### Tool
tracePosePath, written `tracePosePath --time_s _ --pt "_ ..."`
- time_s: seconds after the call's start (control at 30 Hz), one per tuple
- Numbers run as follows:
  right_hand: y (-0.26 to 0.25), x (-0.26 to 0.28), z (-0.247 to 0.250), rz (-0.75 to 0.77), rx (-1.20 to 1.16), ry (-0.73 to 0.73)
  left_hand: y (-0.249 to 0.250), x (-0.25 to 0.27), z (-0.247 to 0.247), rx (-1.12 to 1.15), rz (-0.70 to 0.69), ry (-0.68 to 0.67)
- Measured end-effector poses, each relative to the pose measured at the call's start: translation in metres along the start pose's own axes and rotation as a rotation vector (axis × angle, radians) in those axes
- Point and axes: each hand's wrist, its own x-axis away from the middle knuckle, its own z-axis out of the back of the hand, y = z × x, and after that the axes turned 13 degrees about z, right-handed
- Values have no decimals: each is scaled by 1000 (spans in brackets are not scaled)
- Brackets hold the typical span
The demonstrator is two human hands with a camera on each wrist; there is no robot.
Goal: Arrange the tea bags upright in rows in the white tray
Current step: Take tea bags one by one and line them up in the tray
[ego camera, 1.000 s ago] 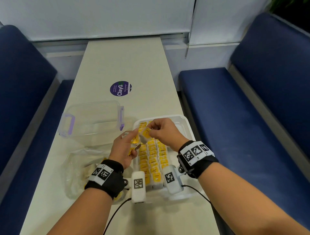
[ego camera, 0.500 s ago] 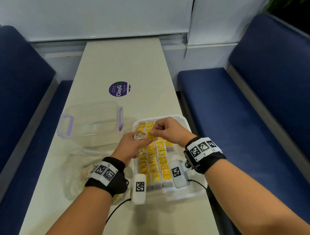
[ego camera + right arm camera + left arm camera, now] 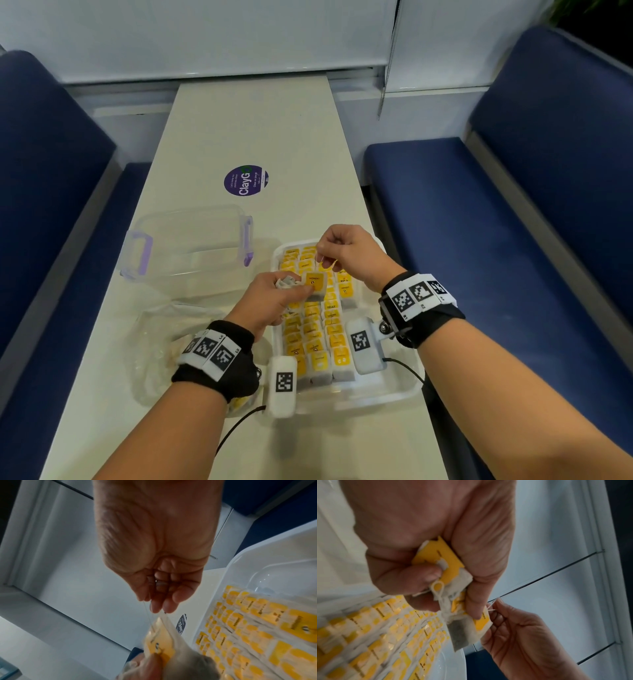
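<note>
Yellow tea bags (image 3: 314,281): bunched in my left hand (image 3: 270,301), fingers curled round them.
String (image 3: 490,607): pinched by my right hand (image 3: 346,253).
White tray (image 3: 376,394): rows standing upright.

The left hand (image 3: 436,536) filled the top of the frame, its fingers (image 3: 426,573) curled round a bunch of tea bags (image 3: 447,566) with yellow tags, and one grey-filled tea bag (image 3: 458,632) dangled below it. Lower right, the right hand (image 3: 518,639) pinched a thin white string (image 3: 490,607) running from that bunch. Beneath them, rows of yellow-tagged tea bags (image 3: 376,635) stood packed in the white tray (image 3: 452,666), blurred at the near edge.
</note>
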Motion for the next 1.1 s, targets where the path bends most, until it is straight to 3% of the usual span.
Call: tracePosePath --time_s 0.13,0.33,0.47,0.57,0.8,1.1 --pt "7 1 -1 -41 -13 26 0 -1 2 -3 -29 11" --pt "20 11 -8 -118 48 -136 1 -1 -4 118 -130 49" --pt "19 15 -9 30 -89 -1 1 -1 -9 169 -138 39" --pt "17 16 -10 134 -149 -3 4 -1 -11 178 -116 58" --pt "16 19 -10 129 -254 6 8 -3 -11 231 -113 149" --pt "30 18 -22 180 46 173 10 -3 -17 269 -119 157"
